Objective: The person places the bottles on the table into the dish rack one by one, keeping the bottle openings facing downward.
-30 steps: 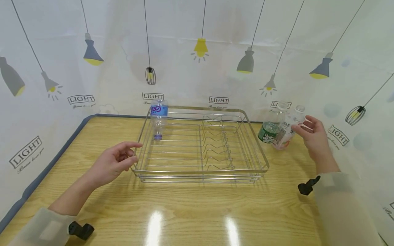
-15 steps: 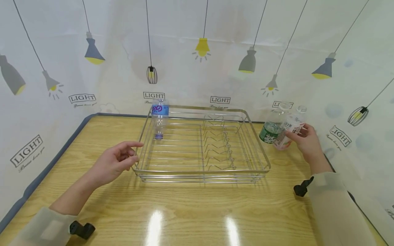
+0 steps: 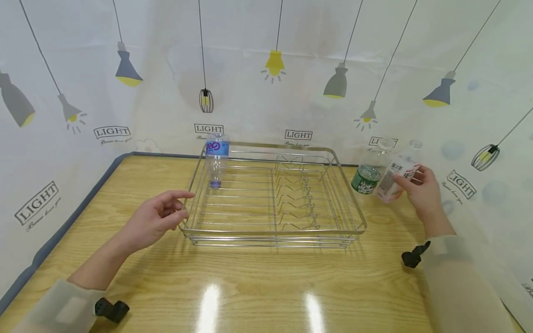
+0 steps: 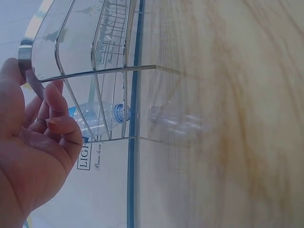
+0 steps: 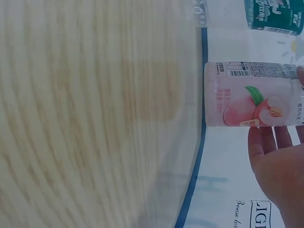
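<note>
My right hand (image 3: 426, 196) grips a clear drink bottle with a peach label (image 5: 256, 95) around its side, thumb in front. This bottle leans slightly; whether its base touches the table is unclear. Just left of it stands an uncapped clear bottle with a green label (image 3: 366, 179). By the left rim of the wire dish rack (image 3: 275, 233) is my left hand (image 3: 151, 219), fingers loosely bent and touching the rim. A clear bottle with a blue and purple label (image 3: 216, 159) is upside down in the rack's back left corner, cap down.
The wood-grain table (image 3: 250, 286) ends at a dark blue edge along the back and left. A white wall sheet (image 3: 245, 106) printed with lamps rises behind it. Wavy wire dividers (image 3: 291, 189) fill the rack's right part.
My right hand has closed around the peach-label bottle and shifted it slightly right, widening its gap from the green-label bottle. The left hand stays at the rack rim.
</note>
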Demonstrator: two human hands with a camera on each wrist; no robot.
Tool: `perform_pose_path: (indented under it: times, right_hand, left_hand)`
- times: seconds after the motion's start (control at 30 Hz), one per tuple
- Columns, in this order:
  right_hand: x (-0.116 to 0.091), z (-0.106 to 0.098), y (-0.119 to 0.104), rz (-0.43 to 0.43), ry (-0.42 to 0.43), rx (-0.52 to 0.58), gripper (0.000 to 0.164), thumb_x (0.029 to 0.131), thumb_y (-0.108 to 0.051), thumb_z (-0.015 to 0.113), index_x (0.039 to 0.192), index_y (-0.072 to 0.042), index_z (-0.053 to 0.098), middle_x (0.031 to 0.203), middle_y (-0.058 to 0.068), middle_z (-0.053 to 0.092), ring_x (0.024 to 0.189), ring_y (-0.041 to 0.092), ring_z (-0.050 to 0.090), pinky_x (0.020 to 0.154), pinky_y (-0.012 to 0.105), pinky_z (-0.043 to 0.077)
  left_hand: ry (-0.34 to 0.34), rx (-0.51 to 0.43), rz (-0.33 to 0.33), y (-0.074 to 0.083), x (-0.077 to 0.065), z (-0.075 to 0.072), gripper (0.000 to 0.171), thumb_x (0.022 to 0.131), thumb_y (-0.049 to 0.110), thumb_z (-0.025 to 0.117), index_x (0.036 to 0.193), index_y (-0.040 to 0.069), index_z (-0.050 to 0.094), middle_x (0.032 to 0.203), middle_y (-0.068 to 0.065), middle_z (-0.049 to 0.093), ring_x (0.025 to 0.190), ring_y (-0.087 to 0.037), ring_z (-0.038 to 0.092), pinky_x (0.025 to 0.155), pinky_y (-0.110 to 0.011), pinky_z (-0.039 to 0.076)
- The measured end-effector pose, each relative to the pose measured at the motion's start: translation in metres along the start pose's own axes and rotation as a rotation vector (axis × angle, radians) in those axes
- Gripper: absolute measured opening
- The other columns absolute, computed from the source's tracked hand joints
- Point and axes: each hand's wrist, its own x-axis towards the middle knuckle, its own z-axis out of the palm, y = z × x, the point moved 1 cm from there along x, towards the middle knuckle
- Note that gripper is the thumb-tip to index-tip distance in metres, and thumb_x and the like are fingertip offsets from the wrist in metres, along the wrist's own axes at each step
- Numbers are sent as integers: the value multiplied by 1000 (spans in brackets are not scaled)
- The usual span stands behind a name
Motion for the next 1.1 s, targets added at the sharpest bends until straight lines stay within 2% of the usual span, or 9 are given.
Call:
perform_pose_path:
  times: [0.07, 0.17, 0.3, 0.37, 0.53, 0.77, 0.97, 1.1]
  right_hand:
    - [-2, -4, -2, -9, 12, 16, 91, 104, -50, 72, 175, -18, 25, 153, -2, 48, 118, 1, 49, 93, 14, 48]
    - [-9, -11, -9, -21, 29, 51, 87, 105, -46, 73, 174, -20, 28, 134, -21, 47, 112, -3, 49, 89, 10, 49]
    - [-14, -20, -17, -25, 58, 65, 83, 104, -45, 75, 173, -27, 31, 129, -26, 46, 110, -3, 49, 84, 8, 49]
    - [-15, -23, -20, -32, 81, 75, 80, 103, -43, 76, 171, -30, 34, 128, -26, 47, 109, -2, 50, 82, 7, 49]
    - [-18, -29, -33, -84, 128, 208, 69, 103, -30, 78, 164, -30, 45, 121, -20, 54, 108, 2, 52, 78, 7, 49]
    - [-30, -31, -57, -157, 153, 391, 61, 104, -20, 76, 159, -30, 51, 129, -14, 59, 116, 7, 51, 87, 13, 47]
    - [-42, -17, -80, -363, 129, 637, 55, 101, -1, 72, 152, -17, 59, 133, 0, 65, 115, 14, 55, 89, 17, 50]
    - [-51, -6, -99, -471, 80, 725, 53, 97, 7, 68, 147, -11, 63, 131, 6, 67, 113, 17, 58, 88, 19, 53]
  left_hand:
    - [0, -7, 1, 0, 0, 0, 41, 110, 13, 68, 150, 7, 62, 104, -13, 65, 74, -11, 59, 63, -31, 57]
    - [-1, -13, 2, 1, 1, 0, 41, 110, 13, 68, 150, 7, 62, 103, -13, 65, 73, -11, 59, 64, -31, 57]
    - [-2, -12, -1, 1, 1, 0, 42, 110, 13, 68, 151, 7, 61, 104, -13, 66, 73, -11, 59, 64, -31, 57]
    - [-3, -12, -5, 1, 1, 0, 42, 110, 13, 68, 151, 7, 61, 104, -13, 65, 73, -11, 58, 64, -31, 57]
    - [-7, -15, -15, 1, 0, -1, 43, 110, 13, 67, 152, 7, 60, 104, -13, 65, 74, -11, 59, 66, -31, 58]
    - [-8, -10, -12, 1, 0, -1, 43, 110, 14, 67, 152, 8, 60, 106, -14, 66, 75, -11, 60, 67, -31, 59]
    - [-9, -6, -16, 1, 0, -1, 44, 110, 14, 67, 153, 8, 60, 106, -13, 66, 76, -11, 60, 67, -31, 59]
    - [-10, -1, -17, 0, 0, -2, 44, 110, 15, 68, 153, 9, 60, 106, -12, 66, 76, -12, 60, 67, -31, 59]
